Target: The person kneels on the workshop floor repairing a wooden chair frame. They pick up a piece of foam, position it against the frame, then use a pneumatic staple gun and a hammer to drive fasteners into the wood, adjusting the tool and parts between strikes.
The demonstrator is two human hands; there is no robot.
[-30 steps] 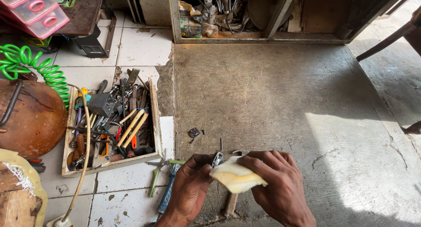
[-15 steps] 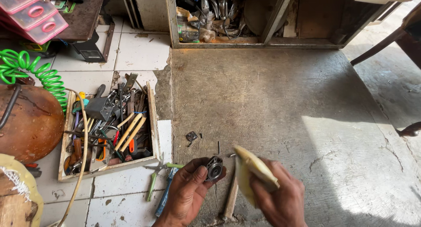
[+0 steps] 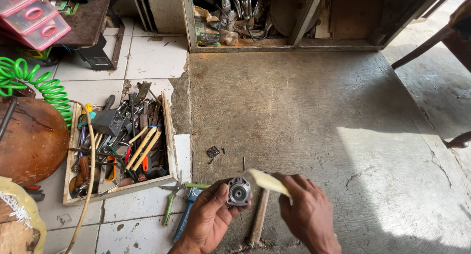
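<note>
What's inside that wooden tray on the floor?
The wooden tray holds a jumble of hand tools: wooden-handled tools, a dark angular block, orange-handled pliers. Whatever lies beneath the pile is covered.

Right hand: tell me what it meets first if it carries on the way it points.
The right hand points left with its pale cloth, so it probably meets the round metal part in the left hand first; depth is unclear.

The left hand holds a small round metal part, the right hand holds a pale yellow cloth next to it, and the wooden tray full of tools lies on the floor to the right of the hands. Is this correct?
Not quite. In the head view the wooden tray of tools lies to the left of the hands, not the right. The rest stands: the left hand holds the small round metal part, and the right hand holds the pale yellow cloth next to it.
</note>
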